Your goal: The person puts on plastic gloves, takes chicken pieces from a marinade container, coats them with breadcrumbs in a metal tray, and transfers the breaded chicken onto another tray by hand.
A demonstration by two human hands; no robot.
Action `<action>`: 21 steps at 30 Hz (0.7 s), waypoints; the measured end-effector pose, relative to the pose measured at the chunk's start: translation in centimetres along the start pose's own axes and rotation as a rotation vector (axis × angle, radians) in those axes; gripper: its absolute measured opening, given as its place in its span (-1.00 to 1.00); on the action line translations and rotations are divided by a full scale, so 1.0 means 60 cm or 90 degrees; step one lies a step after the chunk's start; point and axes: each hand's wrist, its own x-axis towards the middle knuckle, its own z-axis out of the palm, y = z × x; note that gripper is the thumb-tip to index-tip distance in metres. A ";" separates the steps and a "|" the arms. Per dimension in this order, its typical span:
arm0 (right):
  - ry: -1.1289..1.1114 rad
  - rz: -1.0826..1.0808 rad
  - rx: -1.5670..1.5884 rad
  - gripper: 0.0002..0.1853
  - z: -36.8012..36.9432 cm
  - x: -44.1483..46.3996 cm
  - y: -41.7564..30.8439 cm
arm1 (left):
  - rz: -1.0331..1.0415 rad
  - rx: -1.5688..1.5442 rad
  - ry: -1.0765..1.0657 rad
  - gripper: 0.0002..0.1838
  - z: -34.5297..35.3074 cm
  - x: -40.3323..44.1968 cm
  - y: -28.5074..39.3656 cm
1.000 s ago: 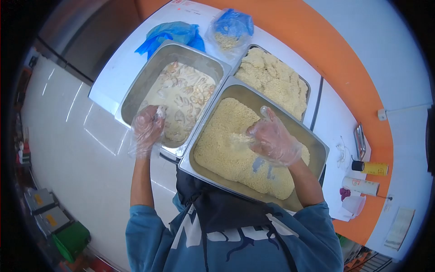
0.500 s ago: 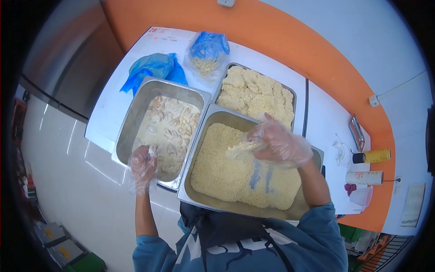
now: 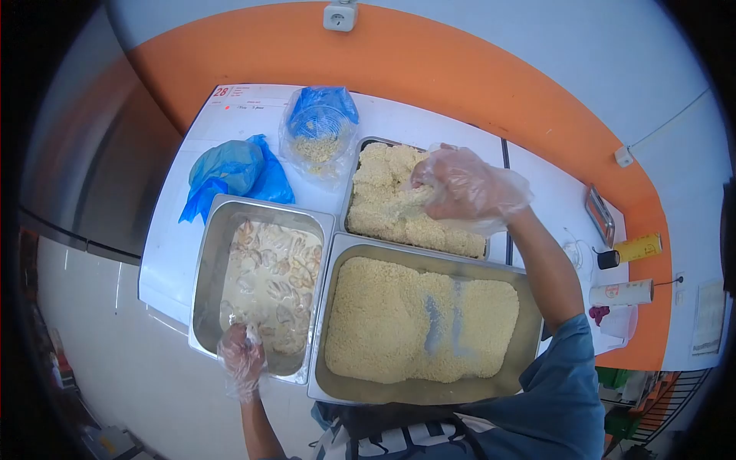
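My right hand (image 3: 466, 186), in a clear plastic glove, is closed on a crumb-coated piece (image 3: 410, 201) above the back tray of coated pieces (image 3: 376, 172). My left hand (image 3: 244, 356), gloved too, has its fingers curled over the near edge of the metal pan of pieces in pale batter (image 3: 328, 222); whatever is between those fingers is too small to name. To the right of that pan stands a larger metal pan (image 3: 529, 307) of pale crumbs (image 3: 376, 322), with bare metal streaks showing through.
Behind the batter pan lie a blue plastic bag (image 3: 230, 170) and a clear bag of crumbs (image 3: 318, 142). At the right are a yellow can (image 3: 640, 247), a white roll (image 3: 625, 293) and a metal holder (image 3: 600, 216). A wall runs behind the table.
My right hand has moved from over the crumb pan to the back tray, carrying the coated piece. My left hand stays by the batter pan's near edge. The view has shifted.
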 end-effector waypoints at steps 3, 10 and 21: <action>-0.122 0.037 -0.019 -0.50 -0.004 0.034 0.000 | 0.015 -0.015 0.002 -0.78 -0.001 0.003 0.002; -0.298 0.107 -0.004 -0.48 0.041 0.126 0.052 | 0.004 -0.067 0.007 -0.79 -0.008 0.022 0.032; -0.139 0.126 -0.147 -0.63 0.220 0.158 0.218 | -0.099 0.023 -0.088 -0.56 -0.002 -0.012 -0.012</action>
